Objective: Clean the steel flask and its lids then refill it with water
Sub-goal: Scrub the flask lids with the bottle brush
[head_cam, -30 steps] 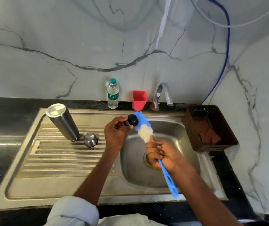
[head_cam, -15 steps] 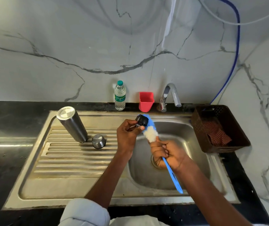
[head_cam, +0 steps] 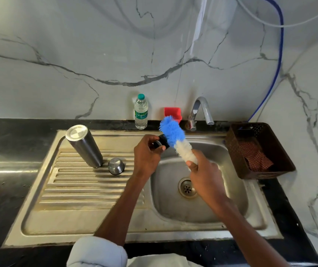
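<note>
Flask: steel flask [head_cam: 85,146] stands upside down and leaning on the ribbed drainboard, left of the sink [head_cam: 200,214] bowl; likely rigid, slick when wet and fairly light while empty, so best taken round the mid-body with a full wrap of the hand.
Steel lid: small steel cap [head_cam: 116,166] sits just beside the flask's foot, further left of the bowl; smooth dome, likely slippery, safest pinched at its rim.
Black lid: black lid [head_cam: 162,143] is held above the bowl's back-left edge; light hard plastic by the look of it.
Left hand: left hand [head_cam: 147,154] pinches the black lid between thumb and curled fingers.
Right hand: right hand [head_cam: 205,178] is wrapped round the bottle brush [head_cam: 175,138] just below the bristles, above the bowl; the bristles touch the lid.
Brush feel: soft bristles, probably a stiff handle.
Count: one flask, two lids, one brush, one tap [head_cam: 201,112].
</note>
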